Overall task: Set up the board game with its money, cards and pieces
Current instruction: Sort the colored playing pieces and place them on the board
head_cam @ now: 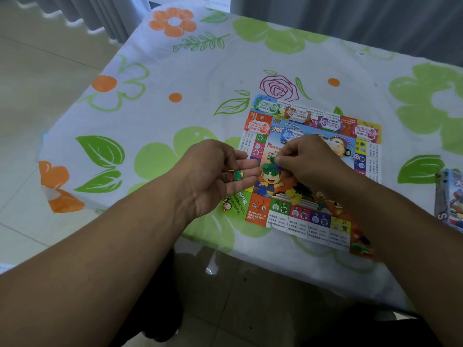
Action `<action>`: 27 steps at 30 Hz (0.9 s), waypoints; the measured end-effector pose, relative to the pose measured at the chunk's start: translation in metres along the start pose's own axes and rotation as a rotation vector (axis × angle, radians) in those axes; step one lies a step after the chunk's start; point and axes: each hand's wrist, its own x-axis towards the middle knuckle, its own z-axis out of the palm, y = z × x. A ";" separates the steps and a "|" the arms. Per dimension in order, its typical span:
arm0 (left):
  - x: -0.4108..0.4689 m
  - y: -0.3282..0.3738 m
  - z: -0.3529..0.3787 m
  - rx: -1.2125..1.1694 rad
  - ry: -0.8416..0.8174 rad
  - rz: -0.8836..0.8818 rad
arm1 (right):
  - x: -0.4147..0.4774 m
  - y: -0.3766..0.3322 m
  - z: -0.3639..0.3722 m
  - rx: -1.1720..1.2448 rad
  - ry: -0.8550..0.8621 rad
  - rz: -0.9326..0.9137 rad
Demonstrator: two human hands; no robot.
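floral tablecloth (175, 71), tile floor (37, 71) | left hand (215, 171) palm-up, carrying pieces (233, 176) | right hand (308, 159) pinches green piece (272, 160)

L hand (215, 171): palm turned up and inward, fingers near-straight, pointing right, loosely cupped. Small pieces (233, 175) rest in the palm; no finger curls round them.

R hand (309, 159): back of hand up, fingers curled; thumb + forefinger tips pinch a green piece (271, 160).

L fingertips sit just beside the R pinch point.

L forearm (112, 246): enters from lower left, runs diag. up-right. R forearm (400, 221): enters from lower right, runs diag. up-left. Both bare.
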 end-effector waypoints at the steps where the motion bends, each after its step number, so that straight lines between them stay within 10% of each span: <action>1: 0.000 0.000 0.000 0.002 0.000 0.002 | -0.001 -0.001 0.000 0.024 -0.006 0.016; 27: 0.016 -0.015 0.000 0.213 0.058 0.071 | -0.015 -0.013 -0.003 0.445 -0.323 0.053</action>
